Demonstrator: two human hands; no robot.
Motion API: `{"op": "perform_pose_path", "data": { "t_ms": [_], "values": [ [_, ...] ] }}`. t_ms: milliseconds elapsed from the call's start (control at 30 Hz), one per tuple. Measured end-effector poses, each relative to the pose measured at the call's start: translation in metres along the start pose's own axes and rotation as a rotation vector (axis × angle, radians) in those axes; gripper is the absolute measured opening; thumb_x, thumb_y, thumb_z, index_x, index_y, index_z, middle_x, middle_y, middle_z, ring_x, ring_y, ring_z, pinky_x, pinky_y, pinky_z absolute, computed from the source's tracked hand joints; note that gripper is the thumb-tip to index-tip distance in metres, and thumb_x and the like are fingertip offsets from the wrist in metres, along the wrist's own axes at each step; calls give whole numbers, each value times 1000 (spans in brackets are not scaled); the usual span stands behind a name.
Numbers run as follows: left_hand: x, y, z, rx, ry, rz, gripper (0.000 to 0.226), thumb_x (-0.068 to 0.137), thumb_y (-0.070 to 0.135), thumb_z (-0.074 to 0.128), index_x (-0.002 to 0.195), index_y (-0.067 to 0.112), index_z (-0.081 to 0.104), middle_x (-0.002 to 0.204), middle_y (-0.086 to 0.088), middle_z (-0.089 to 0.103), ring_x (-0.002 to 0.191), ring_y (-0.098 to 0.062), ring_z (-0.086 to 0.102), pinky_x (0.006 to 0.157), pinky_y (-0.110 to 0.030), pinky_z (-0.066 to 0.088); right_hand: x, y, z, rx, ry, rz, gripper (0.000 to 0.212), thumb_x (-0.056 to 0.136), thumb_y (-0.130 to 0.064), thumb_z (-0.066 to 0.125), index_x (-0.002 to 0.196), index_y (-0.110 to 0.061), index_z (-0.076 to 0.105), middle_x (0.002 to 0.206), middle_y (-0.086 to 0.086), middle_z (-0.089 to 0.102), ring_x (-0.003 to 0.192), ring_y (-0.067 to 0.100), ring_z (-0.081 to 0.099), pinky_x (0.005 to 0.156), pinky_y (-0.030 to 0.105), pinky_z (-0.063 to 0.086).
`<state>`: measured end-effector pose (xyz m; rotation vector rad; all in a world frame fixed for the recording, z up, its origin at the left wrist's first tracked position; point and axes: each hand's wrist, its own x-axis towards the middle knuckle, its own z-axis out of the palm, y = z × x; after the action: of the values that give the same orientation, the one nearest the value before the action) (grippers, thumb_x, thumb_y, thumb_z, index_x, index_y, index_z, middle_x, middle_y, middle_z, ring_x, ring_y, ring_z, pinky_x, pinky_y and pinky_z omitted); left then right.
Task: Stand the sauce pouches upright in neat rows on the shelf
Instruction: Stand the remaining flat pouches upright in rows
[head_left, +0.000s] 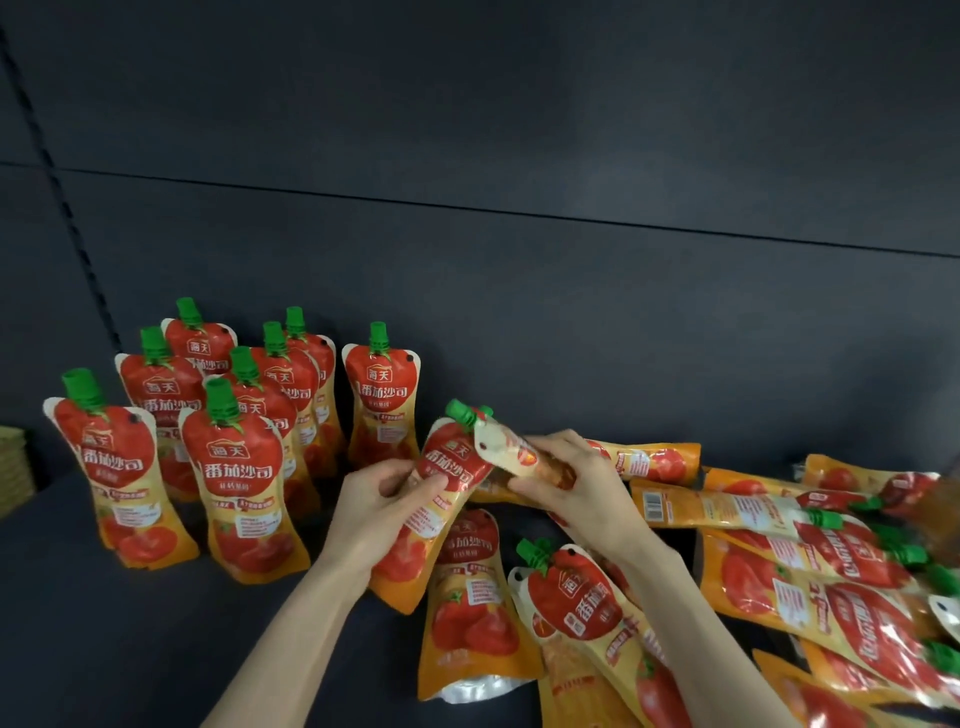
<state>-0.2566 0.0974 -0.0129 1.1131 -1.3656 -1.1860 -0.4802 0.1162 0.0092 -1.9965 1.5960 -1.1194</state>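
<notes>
Gripping a tilted sauce pouch (447, 470) in the left hand (371, 506), pinching a second pouch (506, 449) beside its cap with the right hand (571, 488), just right of the standing rows (244, 467).

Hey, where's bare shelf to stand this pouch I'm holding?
Bare shelf lies front-left, before the standing pouches and left of the red-faced pouch in your left grip. Right of your right grip, holding the pale-backed pouch, lying pouches crowd everything.

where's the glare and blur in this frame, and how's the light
Head view: glare streaks the lying pouches at right; the far right edge smears into blur; the standing pouches and held pouches look sharp; light is dim on the dark shelf.
</notes>
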Motion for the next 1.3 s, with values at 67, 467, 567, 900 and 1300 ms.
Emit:
{"op": "perform_pose_path", "data": {
  "t_ms": [67,467,567,900,1300],
  "values": [
    [-1,1,-3,-54,-5,10,36,60,41,75,92,27,69,89,7,74,81,-9,70,60,-17,52,1,-6,-1,167,19,32,40,83,-37,67,120,-24,58,105,-9,63,96,4,61,78,18,50],
    [12,2,-22,-112,63,151,27,77,19,71,95,31,57,93,18,70,88,1,66,61,-11,50,8,-12,29,639,19,330,39,89,-46,51,125,-31,49,114,-8,65,105,11,64,90,34,53],
    [12,-1,-28,-118,60,156,28,78,21,71,97,33,54,93,20,70,86,0,67,61,-12,51,7,-10,31,528,6,308,49,83,-44,60,127,-28,46,119,-6,61,110,12,59,91,33,51],
    [25,3,-24,-121,137,197,33,77,18,73,96,39,57,90,22,70,86,5,65,59,-9,50,3,-13,19,361,193,261,45,82,-13,69,123,-15,50,114,1,65,105,15,63,91,42,53],
    [30,-19,-22,-50,94,151,46,81,19,70,114,39,45,108,21,59,99,2,58,73,-15,45,0,-13,19,293,185,260,47,82,-14,70,124,-19,50,115,-1,64,108,15,61,93,43,51]
  ]
}}
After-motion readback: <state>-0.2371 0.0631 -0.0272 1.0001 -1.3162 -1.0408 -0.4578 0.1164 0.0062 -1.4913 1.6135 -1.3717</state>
